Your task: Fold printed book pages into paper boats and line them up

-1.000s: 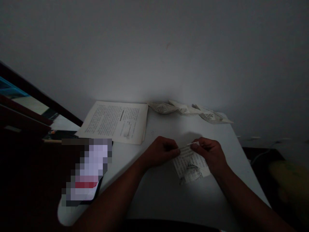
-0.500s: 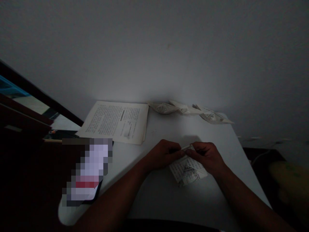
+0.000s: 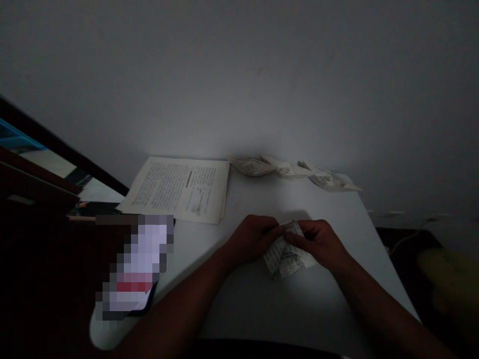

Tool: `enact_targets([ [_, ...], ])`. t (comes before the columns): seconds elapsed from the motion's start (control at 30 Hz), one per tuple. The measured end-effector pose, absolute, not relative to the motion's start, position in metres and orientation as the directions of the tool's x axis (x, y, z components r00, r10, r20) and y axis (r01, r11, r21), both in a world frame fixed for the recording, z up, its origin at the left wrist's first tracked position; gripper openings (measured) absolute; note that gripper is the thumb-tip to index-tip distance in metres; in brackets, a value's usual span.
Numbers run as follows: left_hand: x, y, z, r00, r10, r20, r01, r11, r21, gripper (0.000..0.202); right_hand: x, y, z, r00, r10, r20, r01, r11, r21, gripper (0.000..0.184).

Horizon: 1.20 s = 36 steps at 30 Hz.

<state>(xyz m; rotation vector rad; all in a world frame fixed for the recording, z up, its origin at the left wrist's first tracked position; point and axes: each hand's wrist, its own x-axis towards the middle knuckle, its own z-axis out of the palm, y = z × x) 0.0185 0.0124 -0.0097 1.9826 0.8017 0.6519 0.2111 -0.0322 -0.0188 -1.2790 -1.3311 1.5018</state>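
Between my two hands is a small folded sheet of printed paper (image 3: 294, 262), held just above the white table (image 3: 239, 309). My left hand (image 3: 256, 238) pinches its upper left edge between thumb and fingers. On the other side, my right hand (image 3: 322, 242) pinches the top, its thumb close to the left thumb. The paper's lower part points down toward me and shows crossing folds. How its layers lie under the fingers is hidden.
Against the wall stand three folded paper boats (image 3: 252, 167) in a row. A stack of printed sheets (image 3: 175, 189) lies at the back left. Near the left edge rests a phone (image 3: 144, 264) with a blurred screen. A yellowish object (image 3: 449, 279) sits beyond the right edge.
The folded paper has tilted and narrowed between my hands, its lower corner shifting slightly up and left. Both hands stay in nearly the same place, thumbs still together.
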Motion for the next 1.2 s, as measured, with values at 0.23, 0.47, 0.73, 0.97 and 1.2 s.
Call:
enact_targets([
  [0.23, 0.0187, 0.0127, -0.0094, 0.654, 0.740, 0.159, 0.317, -0.458, 0.830, 0.037, 0.2087, -0.0332, -0.0148, -0.230, 0.946, -0.228, 0.110, -0.208, -0.972, 0.028],
  [0.47, 0.0191, 0.0117, -0.0123, 0.638, 0.750, 0.175, 0.335, -0.475, 0.813, 0.037, 0.2074, -0.0331, -0.0141, -0.210, 0.951, -0.227, 0.118, -0.205, -0.972, 0.026],
  [0.73, 0.0203, 0.0099, -0.0107, 0.601, 0.775, 0.193, 0.332, -0.463, 0.822, 0.037, 0.2080, -0.0338, -0.0169, -0.173, 0.955, -0.242, 0.118, -0.224, -0.967, 0.023],
  [0.97, 0.0204, 0.0111, -0.0096, 0.553, 0.811, 0.188, 0.316, -0.413, 0.854, 0.037, 0.2036, -0.0341, -0.0142, -0.097, 0.978, -0.184, 0.121, -0.172, -0.978, 0.030],
  [1.2, 0.0178, 0.0122, -0.0070, 0.352, 0.921, 0.167, 0.270, -0.271, 0.924, 0.039, 0.2074, -0.0286, -0.0172, -0.079, 0.991, -0.104, 0.030, -0.102, -0.994, 0.043],
])
